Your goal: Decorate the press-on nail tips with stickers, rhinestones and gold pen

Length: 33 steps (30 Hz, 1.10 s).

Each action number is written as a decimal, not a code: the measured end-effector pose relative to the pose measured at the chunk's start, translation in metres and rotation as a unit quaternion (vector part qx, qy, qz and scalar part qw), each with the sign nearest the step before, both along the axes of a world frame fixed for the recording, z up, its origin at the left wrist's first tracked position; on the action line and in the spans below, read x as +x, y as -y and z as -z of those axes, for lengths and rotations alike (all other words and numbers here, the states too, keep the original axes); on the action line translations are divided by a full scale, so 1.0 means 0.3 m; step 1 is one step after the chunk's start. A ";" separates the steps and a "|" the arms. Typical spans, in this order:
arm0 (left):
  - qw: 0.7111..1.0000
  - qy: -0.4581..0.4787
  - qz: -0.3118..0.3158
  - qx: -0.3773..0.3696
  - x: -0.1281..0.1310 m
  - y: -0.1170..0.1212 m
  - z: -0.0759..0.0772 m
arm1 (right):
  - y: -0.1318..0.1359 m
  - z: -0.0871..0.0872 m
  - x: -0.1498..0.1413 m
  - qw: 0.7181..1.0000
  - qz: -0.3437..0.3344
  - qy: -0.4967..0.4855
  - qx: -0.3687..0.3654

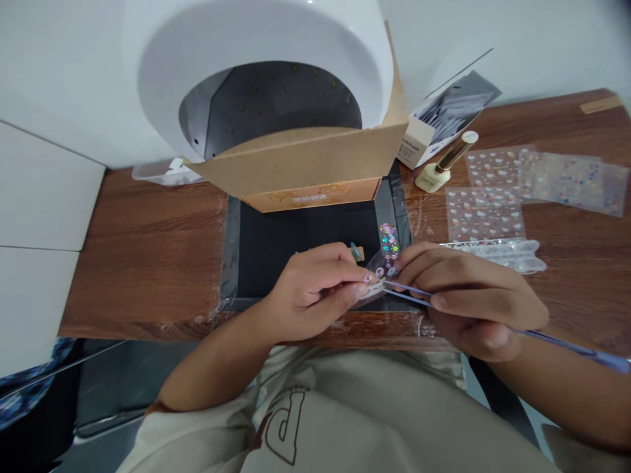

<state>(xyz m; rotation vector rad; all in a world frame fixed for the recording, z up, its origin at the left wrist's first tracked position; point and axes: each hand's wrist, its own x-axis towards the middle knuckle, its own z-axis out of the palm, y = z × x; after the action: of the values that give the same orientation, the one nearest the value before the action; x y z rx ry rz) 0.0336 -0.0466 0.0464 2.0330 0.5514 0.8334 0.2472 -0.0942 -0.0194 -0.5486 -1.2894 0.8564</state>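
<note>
My left hand (315,289) is closed over the black mat, thumb and forefinger pinching the edge of a small clear sticker sheet (389,243) with shiny coloured shapes. In my right hand (473,295) are thin purple tweezers (572,345), their long end pointing out to the right. The tweezer tips meet the sheet right beside my left fingertips; whether they grip a sticker is too small to tell. Just beyond my left hand, a small bluish nail tip (355,251) rests on a tan piece on the black mat (296,230).
A white nail lamp (266,33) stands over a cardboard box (305,161) behind the mat. To the right are a box of pad packets (419,141), a polish bottle (434,176), more sticker sheets (486,213) and a clear plastic strip (517,255). A clear tray (162,172) sits at left.
</note>
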 end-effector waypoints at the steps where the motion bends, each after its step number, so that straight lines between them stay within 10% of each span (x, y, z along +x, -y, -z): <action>1: 1.000 0.003 0.003 0.000 0.000 0.000 0.001 | -0.004 -0.001 -0.001 1.000 0.002 0.009 0.029; 6: 1.000 0.015 0.015 -0.006 0.000 -0.002 0.011 | -0.033 -0.015 -0.006 0.991 -0.006 0.028 0.128; 33: 1.000 0.007 -0.019 -0.019 0.002 0.006 0.006 | -0.033 -0.065 -0.055 0.996 -0.023 -0.077 0.032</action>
<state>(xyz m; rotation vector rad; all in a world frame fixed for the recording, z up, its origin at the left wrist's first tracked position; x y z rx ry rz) 0.0341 -0.0484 0.0445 1.9857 0.5969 0.8526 0.2307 -0.0844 0.0002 -0.3957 -1.1876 0.8746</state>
